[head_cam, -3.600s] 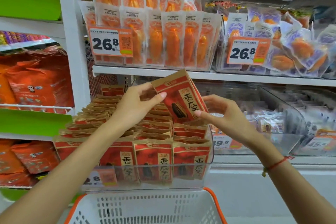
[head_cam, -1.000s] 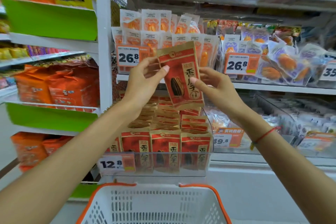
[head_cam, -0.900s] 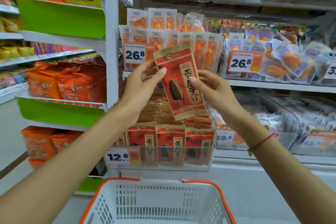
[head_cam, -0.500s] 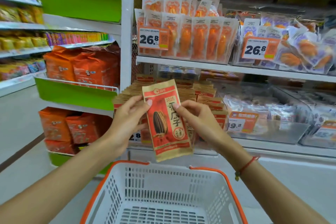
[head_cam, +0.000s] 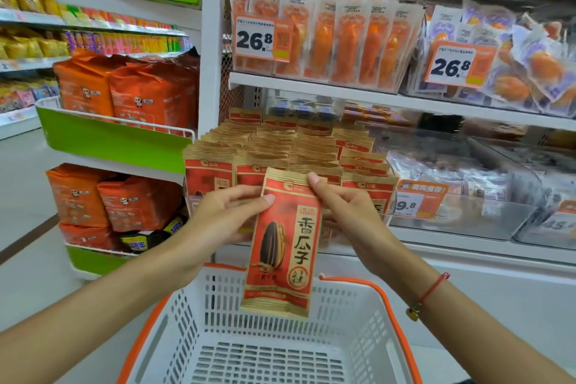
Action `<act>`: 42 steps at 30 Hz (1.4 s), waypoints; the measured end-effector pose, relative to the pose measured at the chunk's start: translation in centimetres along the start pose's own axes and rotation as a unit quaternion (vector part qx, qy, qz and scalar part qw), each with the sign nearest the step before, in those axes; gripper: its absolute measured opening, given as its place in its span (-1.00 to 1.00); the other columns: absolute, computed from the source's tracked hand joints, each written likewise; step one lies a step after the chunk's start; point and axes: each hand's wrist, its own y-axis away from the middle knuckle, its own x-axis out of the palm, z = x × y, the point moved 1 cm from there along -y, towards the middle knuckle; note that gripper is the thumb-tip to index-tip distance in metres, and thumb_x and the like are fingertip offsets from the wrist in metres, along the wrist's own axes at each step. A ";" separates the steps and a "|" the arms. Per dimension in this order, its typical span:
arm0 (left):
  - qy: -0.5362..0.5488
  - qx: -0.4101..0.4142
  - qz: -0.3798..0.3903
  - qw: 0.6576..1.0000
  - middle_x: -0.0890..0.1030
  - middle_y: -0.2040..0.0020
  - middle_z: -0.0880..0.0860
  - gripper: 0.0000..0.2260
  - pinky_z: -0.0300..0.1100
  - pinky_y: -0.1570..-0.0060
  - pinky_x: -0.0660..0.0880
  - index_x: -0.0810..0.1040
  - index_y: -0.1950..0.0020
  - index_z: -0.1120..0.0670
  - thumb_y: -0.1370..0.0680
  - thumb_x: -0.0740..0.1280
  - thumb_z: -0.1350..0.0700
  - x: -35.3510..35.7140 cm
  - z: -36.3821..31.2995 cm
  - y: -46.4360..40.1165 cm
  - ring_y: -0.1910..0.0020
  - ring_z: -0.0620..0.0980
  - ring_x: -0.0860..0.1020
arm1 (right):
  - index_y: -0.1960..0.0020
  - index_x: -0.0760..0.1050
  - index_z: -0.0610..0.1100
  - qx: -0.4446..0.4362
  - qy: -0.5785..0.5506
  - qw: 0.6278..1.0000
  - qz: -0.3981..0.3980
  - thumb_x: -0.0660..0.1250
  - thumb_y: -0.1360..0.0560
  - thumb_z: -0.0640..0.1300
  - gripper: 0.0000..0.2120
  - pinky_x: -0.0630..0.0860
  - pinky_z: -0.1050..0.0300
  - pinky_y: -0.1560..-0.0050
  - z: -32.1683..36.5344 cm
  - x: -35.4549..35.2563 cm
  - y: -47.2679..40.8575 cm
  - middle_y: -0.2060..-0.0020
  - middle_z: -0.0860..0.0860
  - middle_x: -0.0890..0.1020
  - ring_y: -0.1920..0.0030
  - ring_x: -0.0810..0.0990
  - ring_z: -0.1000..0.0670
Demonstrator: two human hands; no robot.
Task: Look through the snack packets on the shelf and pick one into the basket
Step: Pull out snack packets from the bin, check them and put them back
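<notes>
A red and tan sunflower seed packet (head_cam: 285, 246) hangs upright over the far rim of the white basket (head_cam: 358, 315) with orange edging. My left hand (head_cam: 223, 218) pinches its upper left edge, thumb on the front. My right hand (head_cam: 346, 212) pinches its top right corner. The basket's inside holds nothing that I can see. Behind my hands, rows of the same seed packets (head_cam: 280, 146) fill a clear bin on the shelf.
Orange snack packets (head_cam: 336, 34) with a 26.8 price tag (head_cam: 261, 40) stand on the shelf above. Purple-wrapped snacks (head_cam: 530, 65) lie to the right. Large orange bags (head_cam: 124, 93) sit in green-fronted racks on the left. An aisle floor (head_cam: 21, 196) opens at far left.
Both hands have carried the packet down from in front of the upper shelf to just above the basket's far rim. The view has tilted down and the basket fills more of the frame.
</notes>
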 end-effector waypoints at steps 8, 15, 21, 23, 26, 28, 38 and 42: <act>0.004 -0.003 -0.007 1.000 0.72 0.07 -0.04 -0.79 -0.31 0.24 0.59 0.62 -0.15 0.01 -0.54 0.38 0.00 0.8 0.0 -0.7 0.08 -0.15 0.68 | 0.17 0.63 -0.18 0.001 -0.006 0.999 -0.033 0.18 -0.60 0.13 -0.55 0.50 0.15 0.06 0.0 -0.5 -0.3 0.22 -0.07 0.73 0.19 0.70 0.02; -0.043 0.022 0.035 0.998 0.71 0.05 -0.15 -0.80 -0.06 -0.13 0.57 0.64 -0.03 -0.11 -0.42 0.45 -0.06 1.3 -0.2 -0.8 0.00 -0.16 0.66 | 0.05 0.58 -0.29 -0.033 -0.003 0.995 -0.093 0.21 -0.56 0.16 -0.51 0.56 0.05 0.18 0.5 -1.3 0.1 0.25 -0.14 0.69 0.27 0.69 -0.04; -0.023 0.021 0.036 0.999 0.71 0.01 -0.06 -0.84 -0.07 -0.07 0.59 0.61 -0.08 -0.07 -0.50 0.41 0.00 1.6 0.2 -0.4 0.01 -0.12 0.67 | 0.10 0.60 -0.16 -0.009 -0.002 0.998 -0.063 0.16 -0.58 0.17 -0.57 0.54 0.29 0.23 0.5 -1.4 0.0 0.20 -0.04 0.72 0.18 0.70 0.06; -0.008 0.031 0.008 0.999 0.71 0.00 -0.05 -0.78 -0.05 -0.06 0.61 0.60 -0.14 -0.02 -0.50 0.40 0.01 1.7 0.2 -0.3 0.02 -0.12 0.67 | -0.01 0.61 -0.15 -0.009 0.015 0.999 -0.032 0.17 -0.59 0.15 -0.60 0.55 0.24 0.13 0.5 -1.4 -0.1 0.14 -0.02 0.72 0.10 0.70 0.04; 0.039 0.050 -0.038 0.997 0.69 -0.02 -0.02 -0.81 -0.21 0.15 0.64 0.57 -0.14 0.00 -0.53 0.38 0.05 1.8 -0.1 -0.3 0.09 -0.14 0.68 | -0.09 0.58 -0.09 -0.021 0.028 0.999 0.025 0.23 -0.59 0.05 -0.74 0.56 0.31 0.28 0.5 -1.1 0.1 0.20 0.08 0.72 0.18 0.69 0.11; 0.062 0.074 -0.073 0.993 0.68 -0.02 -0.01 -0.87 -0.29 0.24 0.61 0.57 -0.09 -0.03 -0.54 0.37 0.07 1.7 -0.3 -0.3 0.10 -0.14 0.68 | -0.16 0.54 -0.06 -0.021 0.034 0.996 0.075 0.25 -0.58 0.00 -0.77 0.54 0.36 0.29 0.4 -0.8 0.3 0.17 0.11 0.72 0.17 0.70 0.13; 0.106 0.094 -0.137 0.980 0.70 -0.01 0.00 -0.89 -0.35 0.30 0.56 0.58 -0.08 -0.02 -0.58 0.32 0.05 0.4 -0.6 -0.8 0.14 -0.16 0.68 | -0.35 0.42 -0.03 0.014 -0.039 0.961 0.275 0.29 -0.50 -0.24 -0.57 0.58 0.13 -0.16 0.6 -2.5 0.2 -0.17 -0.12 0.65 -0.18 0.63 -0.08; 0.108 0.097 -0.124 0.982 0.70 -0.05 0.01 -0.77 -0.31 0.28 0.57 0.58 -0.20 0.05 -0.57 0.32 0.04 0.3 -1.2 -1.1 0.06 -0.11 0.68 | -0.41 0.36 -0.12 0.023 -0.101 0.940 0.324 0.23 -0.51 -0.38 -0.50 0.57 0.09 -0.18 0.9 -3.1 0.0 -0.25 -0.20 0.58 -0.24 0.58 -0.14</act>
